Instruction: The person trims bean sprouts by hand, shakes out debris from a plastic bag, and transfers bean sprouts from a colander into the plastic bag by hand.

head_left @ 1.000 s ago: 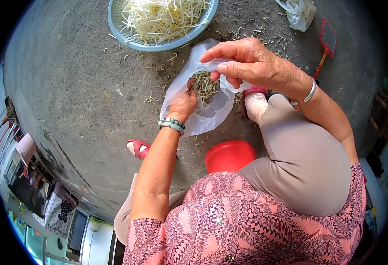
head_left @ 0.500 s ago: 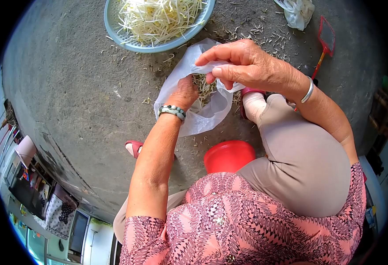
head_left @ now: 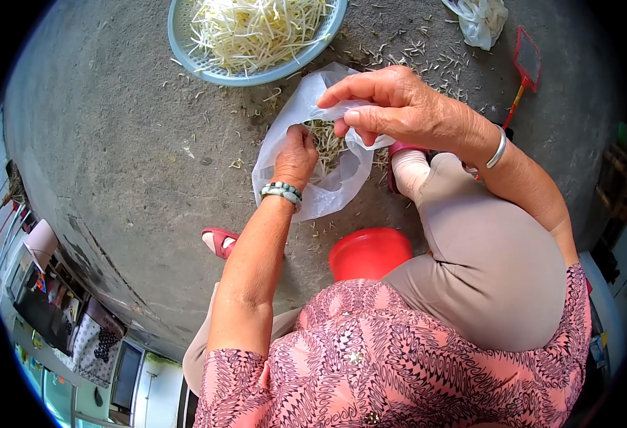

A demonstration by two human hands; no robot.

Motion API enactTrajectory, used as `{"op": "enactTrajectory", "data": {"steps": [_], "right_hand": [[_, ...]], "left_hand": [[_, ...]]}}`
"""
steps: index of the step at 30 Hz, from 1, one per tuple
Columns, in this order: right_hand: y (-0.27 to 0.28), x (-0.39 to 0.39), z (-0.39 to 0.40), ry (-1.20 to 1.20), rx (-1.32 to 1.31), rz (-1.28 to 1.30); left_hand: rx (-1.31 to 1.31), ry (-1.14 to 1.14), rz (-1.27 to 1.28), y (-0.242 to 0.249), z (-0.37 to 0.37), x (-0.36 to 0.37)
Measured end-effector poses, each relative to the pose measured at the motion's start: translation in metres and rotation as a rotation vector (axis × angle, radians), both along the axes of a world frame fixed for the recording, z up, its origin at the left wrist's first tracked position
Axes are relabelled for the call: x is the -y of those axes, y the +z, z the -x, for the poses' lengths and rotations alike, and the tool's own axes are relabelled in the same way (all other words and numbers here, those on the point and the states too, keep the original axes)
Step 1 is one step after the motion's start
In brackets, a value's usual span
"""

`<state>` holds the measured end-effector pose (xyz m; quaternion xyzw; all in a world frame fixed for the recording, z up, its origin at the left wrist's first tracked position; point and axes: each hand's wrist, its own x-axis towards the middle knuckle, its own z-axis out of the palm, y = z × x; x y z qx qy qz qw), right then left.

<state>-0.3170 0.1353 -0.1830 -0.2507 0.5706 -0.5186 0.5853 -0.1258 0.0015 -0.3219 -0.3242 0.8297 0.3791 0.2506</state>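
Observation:
A thin white plastic bag point(head_left: 345, 187) stands open on the floor between my feet, with bean sprouts point(head_left: 325, 146) inside it. My right hand point(head_left: 392, 105) pinches the bag's upper rim between thumb and fingers. Inside the bag's mouth is my left hand point(head_left: 296, 158), its fingers curled down at the sprouts; whatever they hold is hidden. Just beyond the bag, a light blue plastic basket point(head_left: 185, 58) carries a heap of long white bean sprouts point(head_left: 256, 32).
A red plastic stool point(head_left: 370, 253) is under me, close to the bag. Loose sprout bits point(head_left: 445, 71) litter the concrete floor. Toward the far right lie a crumpled plastic bag point(head_left: 483, 23) and a red fly swatter point(head_left: 527, 60). My feet in red sandals flank the bag.
My left hand has drawn back slightly up and out of the bag, so more of its fingers show. My right hand keeps its place on the rim.

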Motion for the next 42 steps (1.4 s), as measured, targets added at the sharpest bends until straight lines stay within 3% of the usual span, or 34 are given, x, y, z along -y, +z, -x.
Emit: {"op": "enactTrajectory", "data": {"steps": [2,5,10,16,20,27,30,33,39,42], "right_hand": [[0.000,0.001,-0.001,0.001,0.003,-0.008],[0.000,0.001,-0.001,0.008,-0.002,-0.010],[-0.002,0.000,0.001,0.017,-0.021,0.001],[-0.005,-0.002,0.001,-0.007,-0.002,0.008],[-0.002,-0.004,0.003,-0.001,-0.009,-0.031],[-0.005,-0.005,0.002,0.001,-0.012,-0.032],[-0.004,-0.005,0.001,0.001,0.001,-0.051],[-0.003,-0.003,0.000,0.022,-0.005,-0.053],[0.000,0.001,-0.004,0.050,-0.019,-0.047],[0.000,0.001,-0.004,0.057,-0.022,-0.046]], "left_hand": [[-0.152,-0.046,0.043,-0.002,-0.002,0.001],[0.070,-0.047,0.095,0.001,0.019,0.000],[-0.013,-0.180,-0.039,0.000,0.034,0.002],[-0.119,-0.139,-0.066,0.003,0.034,-0.002],[-0.214,0.044,-0.217,-0.031,0.006,0.005],[-0.068,0.507,-0.726,0.009,-0.002,0.021],[-0.027,0.713,-0.776,0.025,-0.008,0.016],[-0.051,0.900,-0.858,0.007,-0.030,0.017],[0.099,0.848,-0.832,0.026,-0.031,0.010],[0.241,0.813,-0.696,0.010,-0.041,-0.001]]}}
